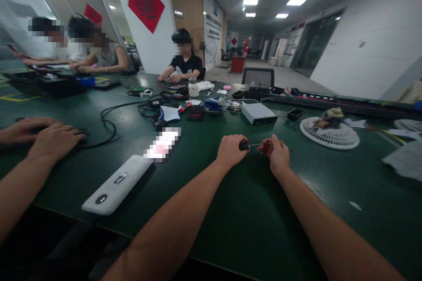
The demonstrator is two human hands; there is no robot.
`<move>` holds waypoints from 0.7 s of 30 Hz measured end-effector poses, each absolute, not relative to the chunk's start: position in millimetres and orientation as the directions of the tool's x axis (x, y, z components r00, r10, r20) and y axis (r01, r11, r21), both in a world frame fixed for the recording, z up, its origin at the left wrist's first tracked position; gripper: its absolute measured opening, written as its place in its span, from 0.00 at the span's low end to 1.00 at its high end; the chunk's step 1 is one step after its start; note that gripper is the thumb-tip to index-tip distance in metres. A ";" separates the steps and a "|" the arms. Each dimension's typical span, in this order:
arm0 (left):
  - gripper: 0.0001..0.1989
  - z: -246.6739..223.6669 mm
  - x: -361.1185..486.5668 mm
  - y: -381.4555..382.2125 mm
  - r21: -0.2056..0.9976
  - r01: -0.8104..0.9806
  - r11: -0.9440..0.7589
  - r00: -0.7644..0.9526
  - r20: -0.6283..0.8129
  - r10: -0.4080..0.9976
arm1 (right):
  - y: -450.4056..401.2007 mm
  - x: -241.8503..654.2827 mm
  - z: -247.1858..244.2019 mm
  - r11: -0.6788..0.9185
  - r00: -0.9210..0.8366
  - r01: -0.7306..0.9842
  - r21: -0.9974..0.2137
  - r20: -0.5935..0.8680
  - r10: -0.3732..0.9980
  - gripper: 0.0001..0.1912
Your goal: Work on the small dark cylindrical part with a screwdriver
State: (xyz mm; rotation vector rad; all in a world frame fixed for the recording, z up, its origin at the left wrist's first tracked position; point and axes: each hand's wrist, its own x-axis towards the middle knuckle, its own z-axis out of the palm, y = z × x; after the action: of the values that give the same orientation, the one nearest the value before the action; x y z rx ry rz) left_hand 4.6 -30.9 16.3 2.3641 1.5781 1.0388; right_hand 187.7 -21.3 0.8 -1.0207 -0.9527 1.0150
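Observation:
My left hand is closed around the dark handle of a screwdriver above the green table. The thin metal shaft points right, toward my right hand. The fingers of that hand are curled together close to the screwdriver's tip, and a small brownish piece seems to show between them. What this piece is I cannot make out. Beyond my hands lies a silver box like a computer disc drive. To the right, a white round fan grille carries a motor-like part.
A co-worker's hands rest on the table at left, near a black cable. A long white device and a bright, blurred-out screen lie between us. Tools, a white bottle and parts clutter the far side, where other people sit.

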 end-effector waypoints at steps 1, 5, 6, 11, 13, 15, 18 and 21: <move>0.13 16.2 4.6 -31.1 0.445 0.774 -0.450 0.222 0.475 0.852 | -21.5 187.4 0.8 0.201 0.248 -0.201 -0.959 0.149 0.957 0.29; 0.12 16.2 4.8 -32.2 0.432 0.780 -0.452 0.227 0.478 0.849 | -22.2 186.6 0.6 0.197 0.237 -0.160 -0.967 0.156 0.959 0.29; 0.12 16.2 4.9 -32.3 0.430 0.780 -0.455 0.229 0.480 0.847 | -22.3 186.5 0.6 0.195 0.232 -0.163 -0.967 0.155 0.960 0.29; 0.11 16.6 4.8 -32.3 0.422 0.784 -0.456 0.230 0.485 0.844 | -22.7 186.0 0.9 0.217 0.247 -0.158 -0.963 0.174 0.953 0.30; 0.12 16.6 5.0 -32.0 0.420 0.788 -0.450 0.227 0.482 0.846 | -22.7 185.6 0.7 0.215 0.242 -0.130 -0.968 0.180 0.954 0.30; 0.12 16.4 5.1 -31.8 0.418 0.788 -0.452 0.232 0.478 0.847 | -22.3 185.6 0.2 0.206 0.232 -0.132 -0.970 0.172 0.958 0.30; 0.12 16.0 5.2 -31.6 0.420 0.784 -0.458 0.238 0.477 0.846 | -20.8 186.6 -1.7 0.205 0.235 -0.162 -0.965 0.164 0.958 0.29; 0.12 16.1 5.1 -31.9 0.418 0.793 -0.444 0.232 0.467 0.853 | -19.1 187.5 -4.0 0.212 0.258 -0.130 -0.969 0.174 0.950 0.29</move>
State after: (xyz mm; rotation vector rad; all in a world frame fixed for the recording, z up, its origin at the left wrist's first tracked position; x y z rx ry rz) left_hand 5.1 -31.9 16.1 2.3915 1.6032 1.0045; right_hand 187.5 -19.1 -4.0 -1.0613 -1.0033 0.9588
